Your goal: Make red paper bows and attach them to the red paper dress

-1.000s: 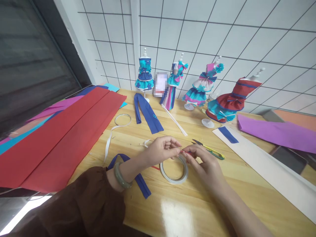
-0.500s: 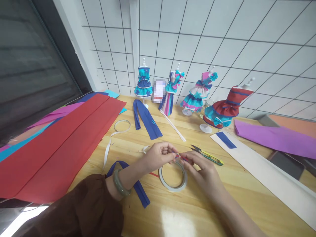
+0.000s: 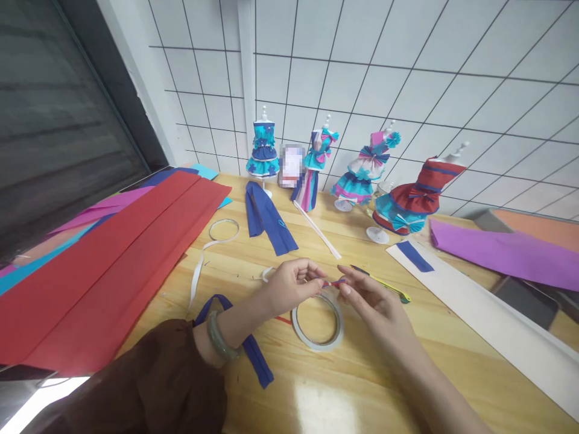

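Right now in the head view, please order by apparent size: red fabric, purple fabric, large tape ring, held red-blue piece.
1. Red fabric
2. Purple fabric
3. Large tape ring
4. Held red-blue piece, partly hidden

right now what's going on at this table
A person's left hand pinches a small red and blue piece, while the right hand is at its other end, thumb and forefinger parted. A white tape roll lies on the table just below the hands, and yellow-handled snips lie partly hidden behind the right hand. Four small dressed mannequins stand along the back.
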`<action>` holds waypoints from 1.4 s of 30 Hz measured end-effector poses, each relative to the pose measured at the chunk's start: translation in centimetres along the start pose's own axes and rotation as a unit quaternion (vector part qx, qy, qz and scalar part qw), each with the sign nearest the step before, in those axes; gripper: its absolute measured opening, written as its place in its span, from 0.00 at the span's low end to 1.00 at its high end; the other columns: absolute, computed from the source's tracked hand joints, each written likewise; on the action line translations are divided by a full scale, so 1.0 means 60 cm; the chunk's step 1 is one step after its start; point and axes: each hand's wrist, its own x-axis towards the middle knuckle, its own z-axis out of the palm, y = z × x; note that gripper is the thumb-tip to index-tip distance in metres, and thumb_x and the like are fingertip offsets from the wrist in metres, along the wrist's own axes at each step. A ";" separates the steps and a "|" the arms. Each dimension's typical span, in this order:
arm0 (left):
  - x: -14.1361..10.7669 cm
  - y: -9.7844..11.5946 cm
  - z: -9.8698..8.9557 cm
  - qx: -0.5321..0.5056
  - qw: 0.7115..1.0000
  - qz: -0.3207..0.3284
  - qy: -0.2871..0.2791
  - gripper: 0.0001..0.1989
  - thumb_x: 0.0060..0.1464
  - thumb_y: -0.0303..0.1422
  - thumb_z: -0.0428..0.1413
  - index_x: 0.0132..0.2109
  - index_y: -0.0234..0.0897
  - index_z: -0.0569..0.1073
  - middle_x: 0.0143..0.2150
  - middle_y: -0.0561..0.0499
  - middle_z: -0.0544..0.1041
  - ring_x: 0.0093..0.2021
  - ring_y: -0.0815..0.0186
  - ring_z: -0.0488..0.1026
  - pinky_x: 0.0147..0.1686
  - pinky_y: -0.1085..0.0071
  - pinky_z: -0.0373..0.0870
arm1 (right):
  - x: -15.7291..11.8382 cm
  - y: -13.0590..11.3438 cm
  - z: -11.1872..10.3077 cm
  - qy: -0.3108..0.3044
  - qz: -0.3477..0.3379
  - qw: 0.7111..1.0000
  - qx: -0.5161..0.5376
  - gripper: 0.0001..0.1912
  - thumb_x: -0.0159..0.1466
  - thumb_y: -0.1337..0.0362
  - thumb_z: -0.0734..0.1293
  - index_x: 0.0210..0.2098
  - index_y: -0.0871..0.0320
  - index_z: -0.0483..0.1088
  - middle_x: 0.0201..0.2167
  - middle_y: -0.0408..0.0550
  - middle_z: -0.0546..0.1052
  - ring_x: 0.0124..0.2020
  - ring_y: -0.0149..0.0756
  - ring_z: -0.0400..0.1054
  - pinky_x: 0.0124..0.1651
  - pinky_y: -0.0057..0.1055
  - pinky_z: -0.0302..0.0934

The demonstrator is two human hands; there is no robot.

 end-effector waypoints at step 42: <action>0.003 0.001 -0.007 -0.172 0.982 -0.072 -0.040 0.15 0.49 0.35 0.53 0.43 0.32 0.65 0.34 0.45 0.73 0.33 0.64 0.73 0.31 0.68 0.67 | 0.007 -0.004 0.010 0.063 0.103 0.989 0.089 0.22 0.50 0.54 0.70 0.41 0.59 0.68 0.29 0.46 0.75 0.32 0.36 0.70 0.39 0.34 0.65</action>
